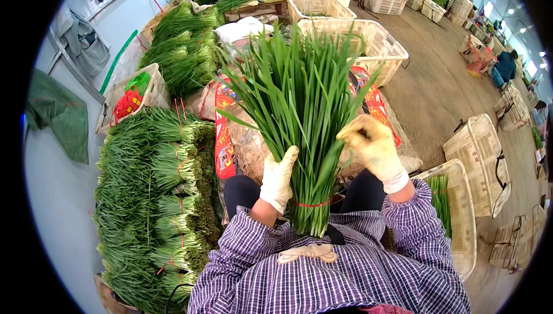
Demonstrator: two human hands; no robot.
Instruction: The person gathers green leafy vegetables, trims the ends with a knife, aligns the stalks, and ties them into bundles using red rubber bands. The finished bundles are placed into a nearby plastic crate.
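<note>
A large bundle of garlic chives [305, 112] stands upright before me, its leaves fanning out away from me. A red band circles its pale lower stems close to my lap. My left hand [279, 178], in a cream glove, is closed around the left side of the bundle, thumb up along the leaves. My right hand [374, 150], gloved alike with stained fingertips, is pinched at the bundle's right edge. A leaf runs up to those fingertips. Behind the leaves lies a worn brown work surface [247, 141] with red patterned cloth at its sides.
Banded chive bundles [178, 199] are stacked at my left, and loose chives [184, 49] lie beyond. A plastic crate [386, 49] stands ahead. Another crate [464, 222] by my right elbow holds chives. More crates [478, 152] stand farther right. People work in the distance.
</note>
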